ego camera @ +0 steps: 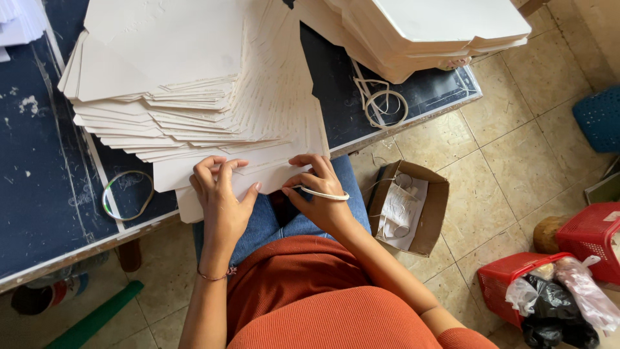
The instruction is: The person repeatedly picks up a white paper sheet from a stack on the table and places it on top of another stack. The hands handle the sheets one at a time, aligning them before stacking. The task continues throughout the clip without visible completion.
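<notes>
A tall fanned stack of white card sheets lies on the dark blue table, its lowest sheets hanging over the near edge above my lap. My left hand grips the bottom edge of those lowest sheets, fingers on top and thumb below. My right hand pinches the same edge a little to the right, with a pale rubber band looped around its fingers.
A second pile of white card sits at the table's far right, with loose rubber bands beside it and another band at the left. An open cardboard box holding bands stands on the tiled floor, and red baskets at the right.
</notes>
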